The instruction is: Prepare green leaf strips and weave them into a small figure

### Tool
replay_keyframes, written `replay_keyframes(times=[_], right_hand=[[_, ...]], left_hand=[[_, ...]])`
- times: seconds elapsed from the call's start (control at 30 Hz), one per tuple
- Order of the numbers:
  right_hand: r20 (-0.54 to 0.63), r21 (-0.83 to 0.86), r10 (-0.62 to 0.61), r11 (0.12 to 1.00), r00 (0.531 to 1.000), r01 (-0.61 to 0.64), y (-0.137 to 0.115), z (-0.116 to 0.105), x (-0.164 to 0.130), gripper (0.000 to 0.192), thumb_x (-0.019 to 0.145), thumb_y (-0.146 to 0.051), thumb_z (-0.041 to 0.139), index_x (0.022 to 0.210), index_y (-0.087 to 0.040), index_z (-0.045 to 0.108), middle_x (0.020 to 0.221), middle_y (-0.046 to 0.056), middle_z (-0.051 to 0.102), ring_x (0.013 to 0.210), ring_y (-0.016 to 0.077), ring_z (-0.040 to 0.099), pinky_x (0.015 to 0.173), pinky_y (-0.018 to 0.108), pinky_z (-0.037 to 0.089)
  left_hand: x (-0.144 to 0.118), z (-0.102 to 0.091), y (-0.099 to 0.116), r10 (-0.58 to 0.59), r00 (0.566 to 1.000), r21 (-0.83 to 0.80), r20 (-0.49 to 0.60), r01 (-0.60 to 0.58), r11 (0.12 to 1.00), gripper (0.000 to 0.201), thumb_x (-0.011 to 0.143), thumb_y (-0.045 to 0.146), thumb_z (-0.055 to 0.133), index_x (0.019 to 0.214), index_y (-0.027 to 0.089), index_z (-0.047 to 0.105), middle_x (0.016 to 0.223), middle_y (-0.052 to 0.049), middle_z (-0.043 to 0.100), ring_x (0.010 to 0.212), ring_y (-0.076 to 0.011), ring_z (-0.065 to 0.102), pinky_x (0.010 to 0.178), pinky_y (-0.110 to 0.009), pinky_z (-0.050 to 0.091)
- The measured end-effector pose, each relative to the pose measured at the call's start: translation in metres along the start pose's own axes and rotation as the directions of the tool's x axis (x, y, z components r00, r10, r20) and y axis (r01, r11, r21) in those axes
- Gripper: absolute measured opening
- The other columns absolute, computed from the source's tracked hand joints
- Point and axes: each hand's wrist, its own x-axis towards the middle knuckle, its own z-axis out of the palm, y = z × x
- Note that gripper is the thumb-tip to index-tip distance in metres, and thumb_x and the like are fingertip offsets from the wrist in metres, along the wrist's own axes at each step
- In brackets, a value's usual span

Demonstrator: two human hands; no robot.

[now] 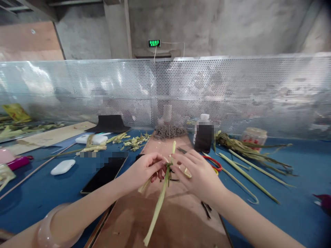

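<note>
Over a brown board [139,220], both hands meet at a pale green plant strip [159,206] with a small dark green knot [169,165] near its upper part. My left hand [148,167] is closed, its thumb and fingers pinching the strip beside the knot. From the other side, my right hand [192,168] has its fingers curled in at the knot, closed on the same strip. One long end hangs toward me; a short end points up between the hands. Scissors [217,162] with red and yellow handles lie partly hidden behind my right hand.
Grey cord [170,132] lies coiled at the board's far end. To the left are a black phone [107,174], a white case [63,167] and cut plant pieces [137,142]. A dark bottle [204,136] and long leaves [248,153] sit right. A perforated metal screen [116,79] stands behind.
</note>
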Motion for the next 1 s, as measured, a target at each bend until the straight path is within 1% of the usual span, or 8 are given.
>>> replay_keyframes(times=[0.1,0.17,0.33,0.47,0.63,0.83,0.93,1.0], right_hand=[[0.020,0.162,0.152,0.975,0.988,-0.154,-0.011,0.011,-0.003,0.022,0.084,-0.030,0.057,0.104,-0.020,0.062,0.087,0.006,0.066,0.082,0.0213,0.057,0.074,0.036,0.047],[0.012,0.260,0.240,0.937,0.971,-0.234,-0.017,0.017,-0.004,0.019,0.083,-0.026,0.059,0.101,-0.022,0.062,0.086,0.004,0.066,0.078,0.0189,0.059,0.070,0.032,0.048],[-0.055,0.439,0.314,0.860,0.948,-0.260,-0.025,0.015,-0.003,0.018,0.081,-0.011,0.055,0.092,-0.021,0.065,0.081,0.002,0.068,0.073,0.0143,0.061,0.063,0.024,0.048],[0.011,0.536,0.385,0.777,0.923,-0.331,-0.029,0.009,-0.001,0.014,0.079,-0.010,0.054,0.081,-0.020,0.063,0.070,-0.002,0.067,0.065,0.0124,0.059,0.062,0.024,0.047],[0.055,0.592,0.396,0.726,0.917,-0.349,-0.029,0.006,-0.003,0.012,0.079,-0.011,0.055,0.084,-0.020,0.062,0.078,-0.001,0.069,0.072,0.0126,0.062,0.067,0.024,0.049],[0.095,0.652,0.432,0.654,0.897,-0.384,-0.026,0.004,-0.003,0.008,0.080,-0.018,0.058,0.086,-0.018,0.064,0.083,0.003,0.069,0.078,0.0142,0.064,0.069,0.025,0.051],[0.104,0.653,0.421,0.654,0.901,-0.381,-0.024,0.002,-0.002,0.009,0.081,-0.021,0.058,0.087,-0.019,0.064,0.085,0.003,0.069,0.079,0.0151,0.065,0.069,0.026,0.052],[0.097,0.623,0.407,0.687,0.908,-0.374,-0.023,0.001,-0.002,0.010,0.081,-0.020,0.058,0.088,-0.019,0.064,0.085,0.003,0.069,0.080,0.0157,0.065,0.070,0.028,0.053]], left_hand=[[-0.001,0.003,-0.001,0.015,1.000,0.001,0.007,-0.015,1.000,0.023,0.088,0.038,0.048,0.088,0.015,0.052,0.072,0.001,0.057,0.051,-0.0070,0.047,0.049,-0.021,0.037],[-0.002,0.005,0.000,0.037,0.999,-0.004,0.005,-0.037,0.999,0.021,0.089,0.037,0.048,0.090,0.016,0.050,0.073,0.001,0.057,0.051,-0.0072,0.047,0.049,-0.022,0.037],[-0.005,0.007,0.007,0.143,0.989,0.078,-0.032,-0.141,0.987,0.020,0.091,0.032,0.046,0.104,0.018,0.043,0.076,-0.001,0.063,0.060,-0.0106,0.054,0.057,-0.024,0.041],[-0.008,0.008,0.012,0.191,0.981,0.140,-0.020,-0.187,0.972,0.023,0.092,0.030,0.043,0.112,0.018,0.039,0.069,0.001,0.061,0.065,-0.0132,0.057,0.060,-0.026,0.041],[-0.009,0.004,0.010,0.230,0.973,0.135,0.030,-0.232,0.963,0.027,0.094,0.030,0.040,0.118,0.018,0.035,0.069,0.002,0.061,0.071,-0.0149,0.060,0.067,-0.029,0.044],[-0.010,-0.004,0.010,0.210,0.975,0.198,0.069,-0.220,0.955,0.027,0.093,0.032,0.041,0.117,0.020,0.044,0.073,-0.001,0.063,0.075,-0.0169,0.062,0.074,-0.032,0.044],[-0.011,-0.007,0.012,0.178,0.980,0.176,0.092,-0.192,0.965,0.029,0.093,0.033,0.043,0.118,0.019,0.046,0.074,-0.002,0.065,0.073,-0.0169,0.061,0.068,-0.030,0.043],[-0.011,-0.008,0.014,0.161,0.985,0.151,0.055,-0.167,0.974,0.030,0.091,0.034,0.047,0.116,0.019,0.049,0.074,-0.003,0.066,0.068,-0.0162,0.061,0.062,-0.028,0.041]])
